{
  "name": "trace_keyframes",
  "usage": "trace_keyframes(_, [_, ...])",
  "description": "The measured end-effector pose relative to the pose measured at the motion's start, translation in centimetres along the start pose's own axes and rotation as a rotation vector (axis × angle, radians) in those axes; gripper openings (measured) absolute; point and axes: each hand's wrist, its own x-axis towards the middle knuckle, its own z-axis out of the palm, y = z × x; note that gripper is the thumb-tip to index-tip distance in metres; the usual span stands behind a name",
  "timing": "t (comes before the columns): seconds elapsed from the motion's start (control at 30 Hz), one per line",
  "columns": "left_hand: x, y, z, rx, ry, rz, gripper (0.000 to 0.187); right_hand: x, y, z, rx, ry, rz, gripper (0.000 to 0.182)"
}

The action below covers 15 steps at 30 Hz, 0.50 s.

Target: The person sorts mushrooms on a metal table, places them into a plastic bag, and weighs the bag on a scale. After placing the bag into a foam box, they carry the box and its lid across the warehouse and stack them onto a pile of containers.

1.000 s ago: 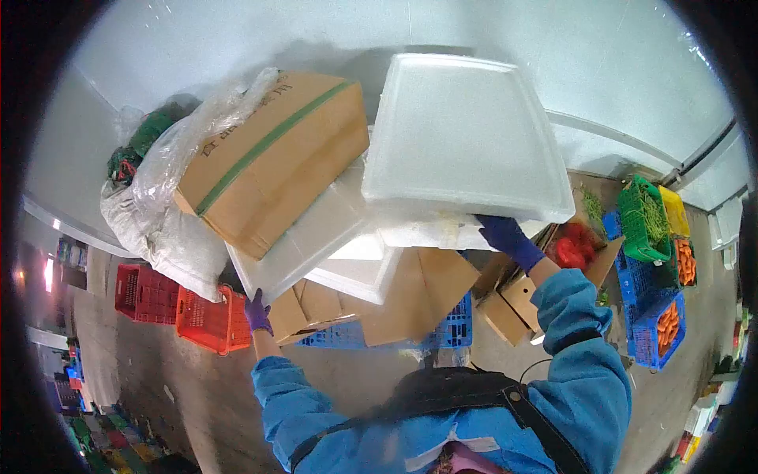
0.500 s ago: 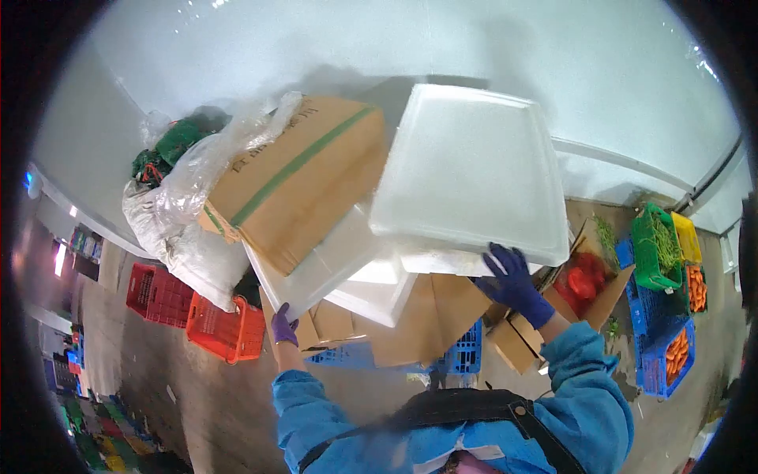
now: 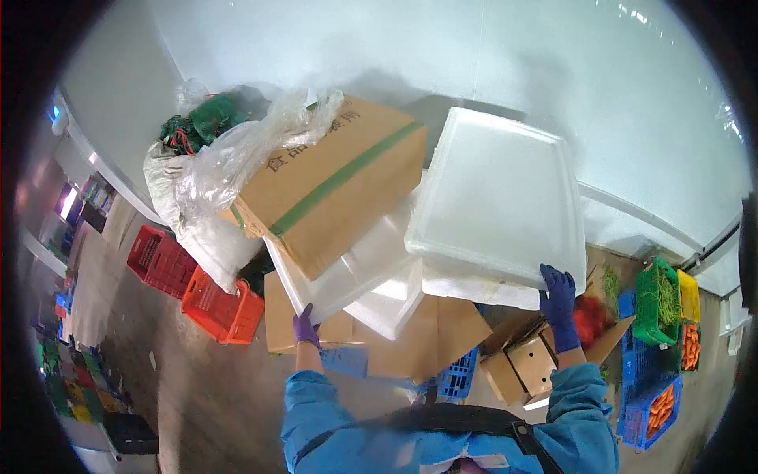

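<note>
My left hand, in a purple glove, grips the near corner of a white foam lid. A cardboard box with a green stripe and printed characters lies tilted on that lid. My right hand, gloved alike, holds the front edge of a larger white foam box lid near its right corner, fingers together and thumb hidden. Under this lid a white foam box shows partly. Another white foam piece pokes out between the two.
Flattened cardboard and a blue crate lie below. Left are a white sack, clear plastic wrap and red crates. Right stand an open carton, a green crate of green vegetables and a blue crate of carrots.
My right hand has moved right along the lid's front edge to near its corner, and its spread fingers have come together. My left hand stays at its foam corner. The whole view has shifted.
</note>
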Motion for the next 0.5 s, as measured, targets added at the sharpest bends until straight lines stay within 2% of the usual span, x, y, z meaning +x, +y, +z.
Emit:
trace_keyframes(0.13, [-0.6,0.3,0.7,-0.001,0.076,0.136,0.042,0.7,-1.1,0.4,-0.024,-0.018,-0.030,0.059])
trace_keyframes(0.2, [0.5,0.1,-1.2,-0.107,-0.117,0.241,0.047,0.7,-1.1,0.3,-0.019,-0.009,-0.057,0.058])
trace_keyframes(0.37, [3.2,0.7,-5.2,-0.066,-0.175,0.270,0.046,0.6,-1.0,0.4,0.044,0.089,-0.096,0.052])
trace_keyframes(0.43, [3.8,1.2,-6.5,-0.021,-0.267,0.241,0.048,0.8,-1.0,-0.2,0.050,0.114,-0.114,0.052])
trace_keyframes(0.5, [3.9,1.7,-7.3,-0.028,-0.247,0.230,0.049,0.8,-0.8,-0.4,0.024,0.160,-0.086,0.050])
